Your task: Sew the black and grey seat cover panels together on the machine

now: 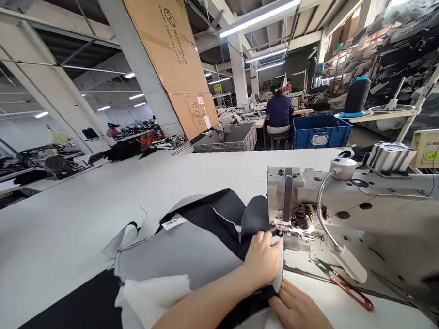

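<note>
On a white table [86, 207], a sewing machine [348, 214] fills the right edge, grey-and-black fabric [186, 250] spreading beside it toward the near edge. Sewing looks under way: finished stitching cannot be made out, the nearer part apparently left. The left hand [263, 259] clamps the fabric; the right hand [298, 306] touches it, grip unclear.

Workshop: sewing machine [380, 215], piled fabric [395, 56]

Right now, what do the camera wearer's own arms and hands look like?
The bare, ungloved left hand joins a bare, tapering left forearm; no sleeve, watch or bracelet shows. The bare, ungloved right hand shows no ring or marking either. Both arms run out of frame, so any sleeves higher up are hidden.
</note>
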Action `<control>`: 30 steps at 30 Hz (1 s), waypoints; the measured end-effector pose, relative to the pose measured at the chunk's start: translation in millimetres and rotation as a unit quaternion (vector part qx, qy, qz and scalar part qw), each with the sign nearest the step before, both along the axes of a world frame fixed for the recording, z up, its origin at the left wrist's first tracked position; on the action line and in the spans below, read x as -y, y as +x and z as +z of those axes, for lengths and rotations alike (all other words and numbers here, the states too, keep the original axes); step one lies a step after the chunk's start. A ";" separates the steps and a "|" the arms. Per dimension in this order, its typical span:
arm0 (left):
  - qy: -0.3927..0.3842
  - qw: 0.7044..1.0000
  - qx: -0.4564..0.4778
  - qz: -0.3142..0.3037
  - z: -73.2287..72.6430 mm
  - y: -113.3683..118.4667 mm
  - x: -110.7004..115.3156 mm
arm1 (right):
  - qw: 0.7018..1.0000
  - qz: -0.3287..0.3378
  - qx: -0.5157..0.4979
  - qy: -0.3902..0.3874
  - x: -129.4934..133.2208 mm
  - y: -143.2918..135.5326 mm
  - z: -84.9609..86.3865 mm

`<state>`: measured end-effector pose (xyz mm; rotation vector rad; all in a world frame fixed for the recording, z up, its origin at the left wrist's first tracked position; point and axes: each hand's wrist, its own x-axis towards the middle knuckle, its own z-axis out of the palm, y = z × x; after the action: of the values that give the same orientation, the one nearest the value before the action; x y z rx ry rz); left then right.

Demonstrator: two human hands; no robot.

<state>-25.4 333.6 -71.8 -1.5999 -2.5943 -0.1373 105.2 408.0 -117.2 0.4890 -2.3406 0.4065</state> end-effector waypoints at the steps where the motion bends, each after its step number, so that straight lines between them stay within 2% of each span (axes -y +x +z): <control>1: 0.002 1.000 -0.005 0.005 -0.3 -0.4 -1.7 | 1.000 0.000 0.003 -0.005 -0.3 -0.7 -2.0; 5: 0.012 0.999 -0.033 -0.016 -2.9 -10.2 -16.9 | 0.996 -0.004 0.076 -0.035 -4.6 -6.0 0.4; 8: -0.011 0.999 -0.032 -0.039 7.0 -17.5 -25.3 | 0.984 0.006 0.152 -0.088 -13.0 -11.7 11.5; 11: -0.056 0.997 0.035 -0.048 36.1 -17.5 -13.7 | 0.963 0.053 0.210 -0.157 -24.1 -17.0 22.1; 13: -0.109 0.982 0.146 -0.055 61.2 -13.4 4.3 | 0.943 0.092 0.256 -0.194 -29.8 -18.7 26.2; 15: -0.170 0.956 0.226 -0.080 80.9 -5.5 23.5 | 0.922 0.142 0.300 -0.199 -31.4 -16.8 28.0; 16: -0.189 0.954 0.216 -0.083 85.8 -0.3 31.4 | 0.914 0.170 0.316 -0.190 -30.3 -14.3 28.3; 18: -0.215 0.964 0.139 -0.076 83.2 11.0 41.6 | 0.901 0.230 0.332 -0.159 -25.1 -6.4 27.6; 21: -0.258 0.962 0.060 -0.069 56.5 23.1 44.1 | 0.907 0.262 0.313 -0.107 -13.1 7.5 21.5; 23: -0.270 0.958 0.071 -0.070 38.0 26.1 41.8 | 0.933 0.228 0.270 -0.071 -5.1 14.6 14.2; 25: -0.252 0.961 0.095 -0.062 27.8 27.5 39.1 | 0.962 0.170 0.212 -0.027 1.5 18.9 6.2; 27: -0.235 0.964 0.114 -0.053 26.1 29.2 36.9 | 0.977 0.128 0.167 0.020 6.1 20.7 -0.1; 30: -0.266 0.956 0.118 -0.035 29.2 32.3 33.6 | 0.982 0.103 0.148 0.063 9.2 21.3 -3.3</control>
<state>6.9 299.9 -42.7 -1.9410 -2.9290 0.4329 126.5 398.8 -120.5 0.7833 -2.6241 0.4553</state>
